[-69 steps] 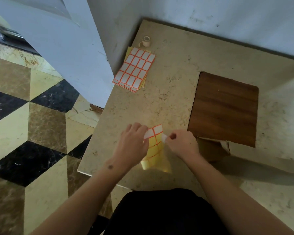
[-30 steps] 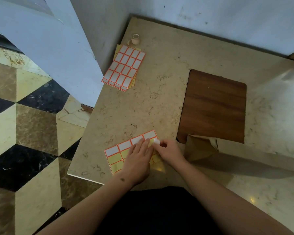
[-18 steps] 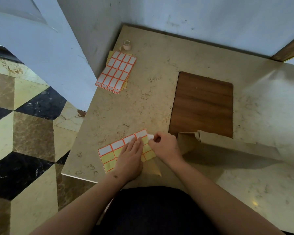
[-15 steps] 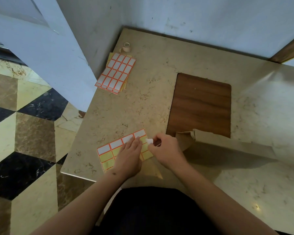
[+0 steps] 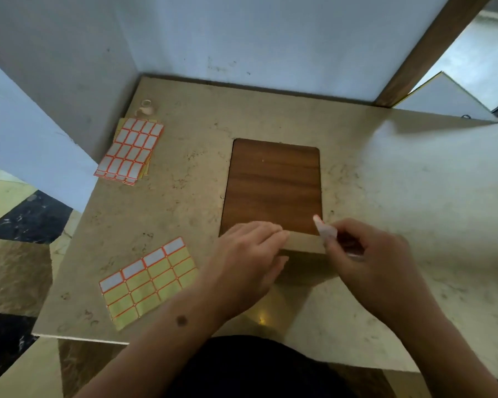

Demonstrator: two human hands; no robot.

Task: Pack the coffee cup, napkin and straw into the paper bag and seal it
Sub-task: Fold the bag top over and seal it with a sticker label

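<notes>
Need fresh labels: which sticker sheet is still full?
The far sticker sheet: every label is white. The near sticker sheet is mostly bare yellow backing.

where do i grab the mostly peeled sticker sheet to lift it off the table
Pinch the sticker sheet by its near corner, coming in over the front edge of the table. It lies flat, so little else offers a catch, and that corner sits nearest the edge, on yellow backing already stripped of labels.

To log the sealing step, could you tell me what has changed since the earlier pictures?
The left hand let go of the sheet and moved right to hold the bag. The right hand carried the peeled sticker right, to the bag's top. The stack, board and tape stayed.
</notes>
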